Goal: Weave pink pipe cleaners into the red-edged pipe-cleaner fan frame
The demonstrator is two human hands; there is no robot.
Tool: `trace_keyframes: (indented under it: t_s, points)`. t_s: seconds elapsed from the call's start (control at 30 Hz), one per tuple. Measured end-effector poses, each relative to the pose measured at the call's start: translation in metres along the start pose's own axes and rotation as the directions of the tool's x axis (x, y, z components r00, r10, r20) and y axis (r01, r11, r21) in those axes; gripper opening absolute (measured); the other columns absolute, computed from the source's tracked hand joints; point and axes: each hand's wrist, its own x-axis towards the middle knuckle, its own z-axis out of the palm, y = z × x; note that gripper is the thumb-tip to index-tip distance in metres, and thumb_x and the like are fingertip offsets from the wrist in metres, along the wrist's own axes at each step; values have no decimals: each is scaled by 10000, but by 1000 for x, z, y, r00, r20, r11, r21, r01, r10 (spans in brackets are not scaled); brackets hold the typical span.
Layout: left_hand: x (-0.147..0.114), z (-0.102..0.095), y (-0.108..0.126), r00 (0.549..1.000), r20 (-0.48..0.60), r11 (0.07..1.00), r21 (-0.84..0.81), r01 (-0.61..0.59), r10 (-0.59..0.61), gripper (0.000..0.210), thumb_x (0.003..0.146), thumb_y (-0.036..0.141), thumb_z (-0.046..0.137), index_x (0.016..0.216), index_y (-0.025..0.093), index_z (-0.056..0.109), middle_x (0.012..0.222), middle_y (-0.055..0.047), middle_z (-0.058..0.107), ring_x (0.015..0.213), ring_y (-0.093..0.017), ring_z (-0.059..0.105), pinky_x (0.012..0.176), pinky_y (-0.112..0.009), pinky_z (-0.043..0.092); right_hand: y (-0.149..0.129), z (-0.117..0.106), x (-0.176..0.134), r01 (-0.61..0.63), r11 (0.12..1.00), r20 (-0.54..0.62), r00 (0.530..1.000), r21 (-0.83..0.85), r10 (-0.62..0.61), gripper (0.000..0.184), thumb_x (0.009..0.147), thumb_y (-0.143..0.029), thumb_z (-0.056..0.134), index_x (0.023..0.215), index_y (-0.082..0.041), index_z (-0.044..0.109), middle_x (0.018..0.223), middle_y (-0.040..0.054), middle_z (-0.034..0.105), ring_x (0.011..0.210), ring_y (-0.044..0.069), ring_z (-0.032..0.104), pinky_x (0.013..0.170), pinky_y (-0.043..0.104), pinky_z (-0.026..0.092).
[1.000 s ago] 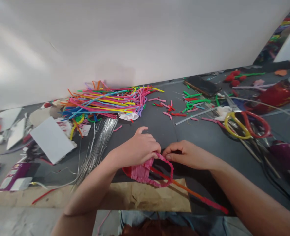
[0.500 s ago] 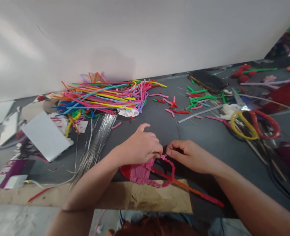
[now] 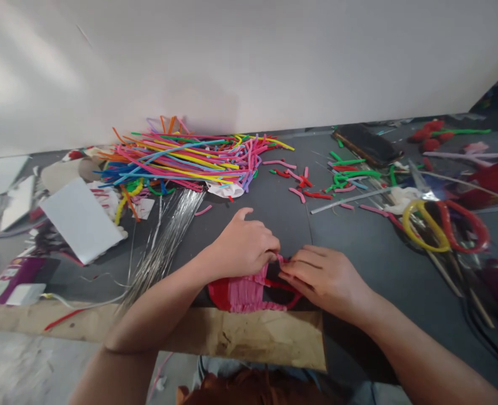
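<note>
Tabletop (image 3: pixel 274 211): right hand (image 3: pixel 331 278) now across loop (image 3: pixel 276 306)

"What carries all this?"

"A dark grey table (image 3: pixel 283 219), with a creased tan strip (image 3: pixel 270 337) along much of its near edge."

"And by the far edge?"

"A heap of coloured pipe cleaners (image 3: pixel 181 160), left of the middle, and farther right a dark phone (image 3: pixel 367 145)."

"Between them?"

"Short pink and red pieces (image 3: pixel 305 181), scattered loose, with green ones (image 3: pixel 342 178) just beside the phone."

"Left half?"

"Silvery wires (image 3: pixel 164 244) run from the heap toward the near edge; a purple box (image 3: pixel 15 275) lies close to that edge, farther left."

"The right side?"

"Scissors (image 3: pixel 445 222) with yellow and red handles, among thin rods (image 3: pixel 443 273)."
</note>
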Motion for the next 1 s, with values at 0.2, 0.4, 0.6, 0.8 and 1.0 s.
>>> trace_keyframes:
  t_s: [0.2,0.4,0.6,0.8,1.0]
  points:
    - [-1,-3,-6,999,44,998,-57,-26,29,200,873,285,453,840,203,633,802,-8,683,821,-166,600,1005,-509,171,6,-14,3,-191,940,48,982,281,185,334,850,-467,511,916,-185,678,831,74,675,764,172,595,695,282,452]
    - [-4,-10,1,999,-2,999,9,-52,52,222,873,230,437,891,240,658,770,15,666,796,-147,578,1025,-512,111,15,-21,8,-597,645,292,800,477,525,418,883,-497,399,895,-161,646,770,35,662,677,151,569,615,249,441]
    - [-4,-1,10,993,-100,995,89,-51,60,216,813,183,444,817,219,657,724,18,654,800,-155,564,1032,-539,67,8,-18,5,-661,578,469,749,478,468,369,794,-517,546,830,-165,650,697,1,633,599,122,526,546,224,391]
    - [-1,3,8,993,-115,998,59,-35,41,216,815,206,452,789,240,664,717,24,668,834,-161,566,1020,-546,93,4,-11,4,-575,765,330,810,290,484,239,815,-407,534,736,-194,608,623,-19,619,532,105,505,520,219,351]
    - [0,2,6,997,-69,999,18,-38,39,197,824,187,463,805,225,656,760,14,676,885,-169,567,1023,-562,73,0,4,3,-369,918,36,925,-147,378,174,836,-284,486,746,-188,598,671,48,632,629,163,574,573,261,364]
